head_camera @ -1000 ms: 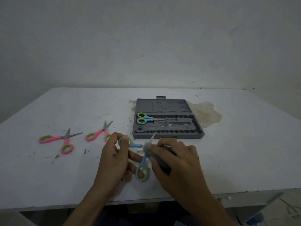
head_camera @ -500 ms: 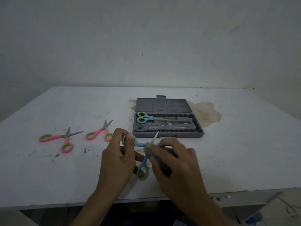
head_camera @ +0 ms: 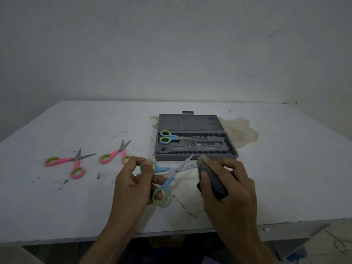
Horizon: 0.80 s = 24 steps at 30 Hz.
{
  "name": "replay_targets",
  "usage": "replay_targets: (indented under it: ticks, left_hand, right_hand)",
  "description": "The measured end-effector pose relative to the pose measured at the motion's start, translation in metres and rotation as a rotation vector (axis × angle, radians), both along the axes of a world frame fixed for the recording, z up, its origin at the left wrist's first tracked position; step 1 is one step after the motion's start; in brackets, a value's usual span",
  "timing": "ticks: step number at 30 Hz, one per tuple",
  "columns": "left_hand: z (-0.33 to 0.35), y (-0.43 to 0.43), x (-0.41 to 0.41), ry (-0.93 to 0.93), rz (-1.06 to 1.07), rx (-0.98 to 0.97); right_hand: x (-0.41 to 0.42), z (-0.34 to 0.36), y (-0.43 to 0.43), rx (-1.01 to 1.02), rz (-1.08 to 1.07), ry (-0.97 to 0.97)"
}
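My left hand [head_camera: 133,183] holds blue scissors with green-lined loops [head_camera: 167,180] by their handles, thumb on the upper loop and a finger through the lower one. The blades are spread open and point up to the right. My right hand [head_camera: 226,189] grips a dark grey block [head_camera: 211,178], whose worn top end touches one blade tip. A second pair of blue scissors [head_camera: 168,139] lies inside the open grey case [head_camera: 194,151] just behind the hands.
Two pink scissors [head_camera: 65,162] [head_camera: 116,155] lie open on the white table [head_camera: 285,178] at the left. A brown stain [head_camera: 242,130] marks the table right of the case. The table's front edge runs just under my wrists.
My right hand has slid the grey block outward along the blade to its tip. The scissors' blades are now uncovered and seen spread. The left hand has shifted slightly.
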<state>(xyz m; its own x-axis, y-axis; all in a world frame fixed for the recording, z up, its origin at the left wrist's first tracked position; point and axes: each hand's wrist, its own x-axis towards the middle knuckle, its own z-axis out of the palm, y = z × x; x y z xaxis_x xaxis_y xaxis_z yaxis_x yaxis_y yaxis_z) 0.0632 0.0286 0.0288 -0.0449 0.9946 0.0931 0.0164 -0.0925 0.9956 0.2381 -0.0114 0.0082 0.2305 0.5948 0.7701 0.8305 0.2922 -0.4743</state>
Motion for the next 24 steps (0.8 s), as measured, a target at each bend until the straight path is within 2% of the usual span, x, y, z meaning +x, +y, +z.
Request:
replay_targets:
  ticks: [9,15,18,21,24]
  left_hand:
    - [-0.001,0.0,0.0,-0.033,0.025,-0.007]
    - [-0.001,-0.003,0.005,0.045,0.005,0.083]
    - [-0.002,-0.002,0.001,0.074,0.026,0.122]
    - [-0.007,-0.003,-0.003,0.089,0.026,0.139]
    - [-0.01,-0.004,-0.004,0.082,-0.01,0.162]
  right_hand:
    - [-0.008,0.01,-0.009,0.11,-0.1,0.073]
    - [-0.022,0.006,0.0,-0.111,0.09,-0.237]
    - [-0.024,0.001,0.004,-0.131,0.156,-0.357]
    - [-0.021,0.0,0.006,-0.131,0.137,-0.33]
    - [-0.012,-0.004,0.011,-0.134,0.01,-0.174]
